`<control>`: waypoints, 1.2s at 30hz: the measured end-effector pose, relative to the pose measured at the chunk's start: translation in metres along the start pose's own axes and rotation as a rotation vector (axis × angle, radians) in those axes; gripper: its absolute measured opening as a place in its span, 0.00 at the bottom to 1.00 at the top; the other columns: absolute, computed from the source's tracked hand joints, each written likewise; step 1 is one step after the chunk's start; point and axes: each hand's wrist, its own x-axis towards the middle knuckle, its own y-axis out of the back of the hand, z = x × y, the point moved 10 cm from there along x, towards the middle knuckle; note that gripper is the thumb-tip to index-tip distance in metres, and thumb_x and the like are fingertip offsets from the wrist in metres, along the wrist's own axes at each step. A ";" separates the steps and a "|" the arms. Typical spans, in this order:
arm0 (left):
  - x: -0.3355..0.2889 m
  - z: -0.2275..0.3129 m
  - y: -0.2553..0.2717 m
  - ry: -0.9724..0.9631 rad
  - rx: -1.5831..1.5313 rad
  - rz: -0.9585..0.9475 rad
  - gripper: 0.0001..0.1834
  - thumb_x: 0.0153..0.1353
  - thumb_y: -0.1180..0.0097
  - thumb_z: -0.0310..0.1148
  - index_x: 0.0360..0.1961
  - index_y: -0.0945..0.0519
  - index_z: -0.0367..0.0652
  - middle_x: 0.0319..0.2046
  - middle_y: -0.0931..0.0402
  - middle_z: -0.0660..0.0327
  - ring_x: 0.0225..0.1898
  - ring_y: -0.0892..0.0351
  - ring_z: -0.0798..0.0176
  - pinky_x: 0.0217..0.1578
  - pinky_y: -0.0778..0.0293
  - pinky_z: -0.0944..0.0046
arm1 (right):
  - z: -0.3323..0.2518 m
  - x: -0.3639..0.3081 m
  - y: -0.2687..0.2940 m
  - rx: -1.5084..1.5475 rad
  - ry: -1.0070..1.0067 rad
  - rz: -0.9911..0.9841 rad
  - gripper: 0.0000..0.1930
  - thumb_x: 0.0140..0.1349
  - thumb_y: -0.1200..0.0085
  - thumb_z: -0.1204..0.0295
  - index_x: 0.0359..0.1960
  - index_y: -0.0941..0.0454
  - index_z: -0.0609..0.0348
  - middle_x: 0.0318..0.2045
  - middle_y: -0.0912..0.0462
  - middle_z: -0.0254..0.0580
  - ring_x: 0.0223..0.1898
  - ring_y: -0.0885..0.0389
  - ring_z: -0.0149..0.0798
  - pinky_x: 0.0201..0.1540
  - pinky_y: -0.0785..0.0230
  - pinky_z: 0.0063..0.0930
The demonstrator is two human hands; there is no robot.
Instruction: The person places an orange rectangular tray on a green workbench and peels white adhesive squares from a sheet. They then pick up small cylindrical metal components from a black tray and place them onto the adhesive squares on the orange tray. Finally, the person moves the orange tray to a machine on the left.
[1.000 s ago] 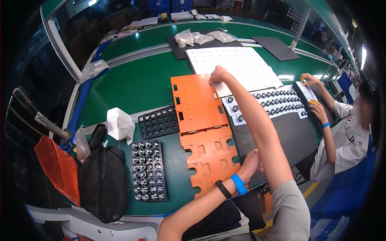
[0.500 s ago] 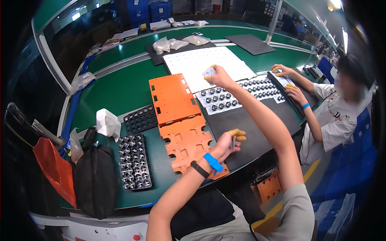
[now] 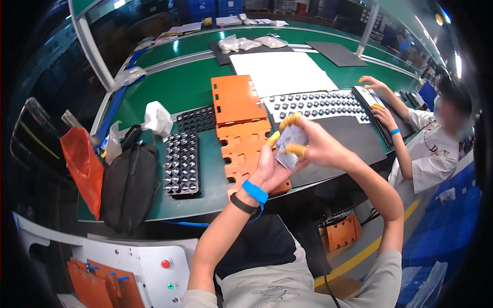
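Above the orange fixture's near end, a small pale rectangular board with dark marks is held up between both my hands. My left hand, blue strap and black band at its wrist, cups it from below with the thumb against its edge. My right hand grips its right side, fingertips in yellow finger cots. Whether it is one board or a thin stack I cannot tell. Beyond them lie white boards bearing rows of black round parts with shiny centres. The hinged orange fixture lies unfolded to the left.
A black tray of shiny round parts and an emptier black tray stand left. A black bag lies farther left. A white sheet is behind. A co-worker's hands handle a long black strip at right.
My right hand has come back from the white sheet to my left hand, bringing a pale board. Both hands now hold it. The view has shifted.
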 end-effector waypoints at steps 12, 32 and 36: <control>-0.107 0.034 0.060 -0.390 -0.064 0.075 0.26 0.77 0.71 0.50 0.63 0.31 0.47 0.60 0.29 0.58 0.60 0.27 0.57 0.60 0.28 0.52 | -0.081 -0.002 -0.120 -0.338 0.473 -0.161 0.29 0.55 0.36 0.75 0.59 0.32 0.61 0.46 0.28 0.48 0.48 0.30 0.52 0.52 0.35 0.44; -0.180 0.074 0.108 -0.470 -0.314 0.031 0.21 0.75 0.66 0.41 0.57 0.26 0.42 0.53 0.23 0.55 0.54 0.22 0.56 0.57 0.26 0.50 | -0.112 0.016 -0.181 -0.213 0.752 -0.140 0.33 0.57 0.35 0.66 0.62 0.34 0.68 0.55 0.28 0.54 0.55 0.28 0.56 0.58 0.35 0.46; -0.182 0.070 0.106 -0.486 -0.290 0.050 0.23 0.75 0.66 0.44 0.59 0.28 0.41 0.56 0.25 0.54 0.56 0.24 0.54 0.61 0.29 0.49 | -0.108 0.015 -0.182 -0.220 0.767 -0.167 0.33 0.57 0.34 0.65 0.61 0.32 0.65 0.54 0.27 0.53 0.54 0.28 0.55 0.57 0.34 0.46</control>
